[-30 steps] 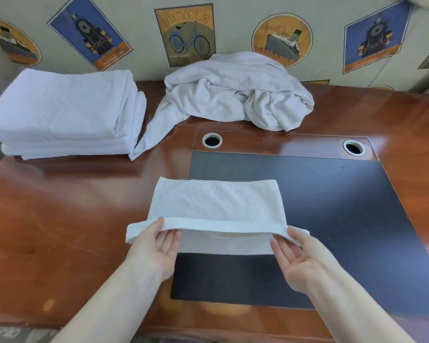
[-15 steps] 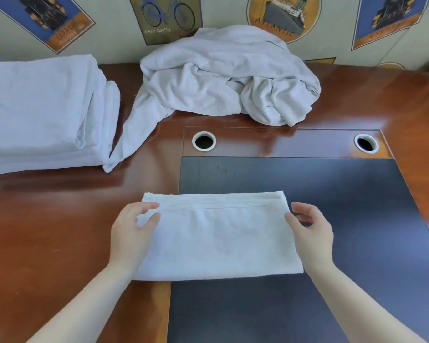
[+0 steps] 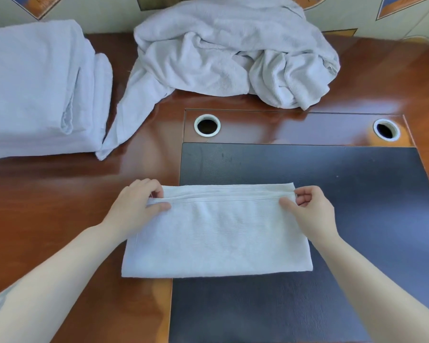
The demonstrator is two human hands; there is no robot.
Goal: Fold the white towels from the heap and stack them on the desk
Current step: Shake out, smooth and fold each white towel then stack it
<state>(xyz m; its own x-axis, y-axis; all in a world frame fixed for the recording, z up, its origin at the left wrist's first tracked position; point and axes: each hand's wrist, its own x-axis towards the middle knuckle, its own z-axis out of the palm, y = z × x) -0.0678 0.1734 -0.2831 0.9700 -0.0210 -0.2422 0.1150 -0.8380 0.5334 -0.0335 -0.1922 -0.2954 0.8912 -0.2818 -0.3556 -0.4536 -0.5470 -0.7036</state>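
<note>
The half-folded towel (image 3: 217, 233) lies flat on the desk (image 3: 60, 199), long axis running left to right, straddling the dark mat's edge. The left hand (image 3: 134, 206) and right hand (image 3: 310, 209) each pinch a far corner (thumb over, fingers curled). The folded stack (image 3: 35, 90) lies far left, nearer the left-hand grip.

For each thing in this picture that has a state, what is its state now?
Towel on the mat: folded flat, far corners pinched.
Left hand: pinching the far left corner.
Right hand: pinching the far right corner.
Heap of towels: crumpled, unfolded.
Stack of towels: folded, piled on the desk.
</note>
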